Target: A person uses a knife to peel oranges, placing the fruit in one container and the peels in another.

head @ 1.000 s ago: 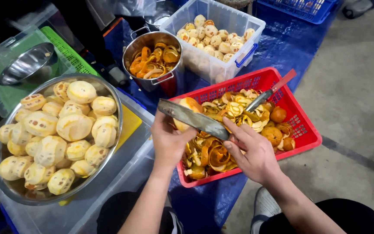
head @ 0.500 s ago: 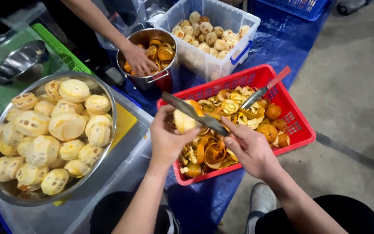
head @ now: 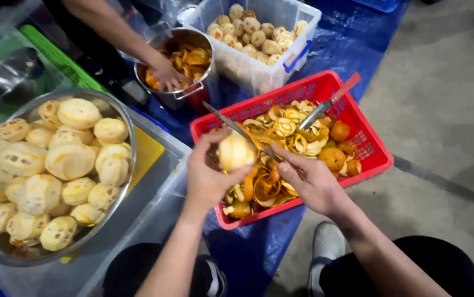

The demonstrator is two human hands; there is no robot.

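Observation:
My left hand [head: 207, 176] grips a pale, peeled round fruit [head: 235, 152] over the red basket [head: 374, 157]. My right hand [head: 309, 180] holds a long knife [head: 237, 129] whose blade lies against the top of the fruit. The basket holds curled orange peels [head: 281, 129] and a few unpeeled orange fruits [head: 333, 158]. A second knife [head: 328, 103] lies across the peels, its handle resting on the basket's far rim.
A large steel bowl [head: 130, 118] of peeled fruits sits at the left on a clear plastic box. Another person's hand [head: 168, 74] reaches into a metal pot [head: 185, 92] of peels. A clear tub [head: 273, 69] of fruits stands behind the basket. Blue sheet and concrete floor lie below.
The knife blade has swung from flat across the fruit to a steeper angle at its top. Another person's hand has come into the metal pot. The view has shifted slightly.

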